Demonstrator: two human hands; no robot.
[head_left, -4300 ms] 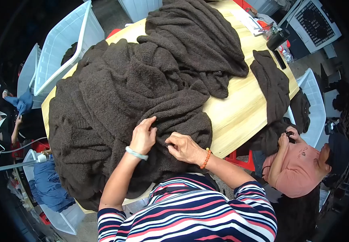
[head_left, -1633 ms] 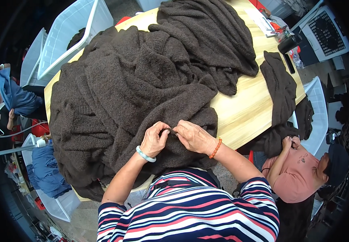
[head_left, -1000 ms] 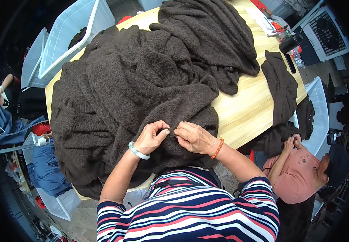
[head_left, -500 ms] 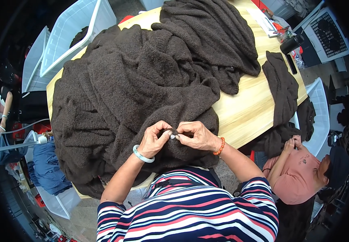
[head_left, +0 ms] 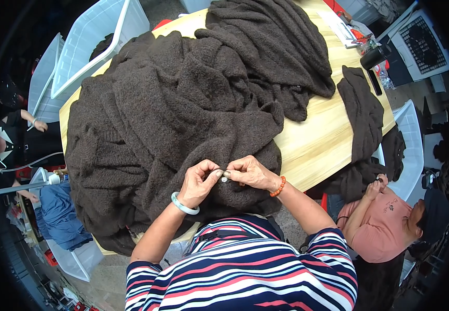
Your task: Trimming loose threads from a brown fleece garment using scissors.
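Note:
A large heap of dark brown knit garments (head_left: 146,103) covers most of the wooden table in front of me. At its near edge my left hand (head_left: 199,184) and my right hand (head_left: 250,173) meet fingertip to fingertip. Each has thumb and forefinger pinched together on a small bit of the brown knit, mostly hidden by the fingers. Just below the fingertips shows a small shiny, whitish thing (head_left: 225,179); I cannot tell whether it is a ring or a button. My left wrist wears a pale bangle, my right wrist orange beads.
The wooden tabletop (head_left: 312,140) shows right of the heap, with another brown knit piece (head_left: 360,109) and a black bottle (head_left: 375,56). White bins (head_left: 87,46) stand at the left. A co-worker in pink (head_left: 385,223) sits at the right; another person's hand (head_left: 40,125) appears far left.
My fingertips have come closer together, and the dark strand of knit between them is less visible. The shiny thing sits slightly lower. At far left, the other person's arms have moved.

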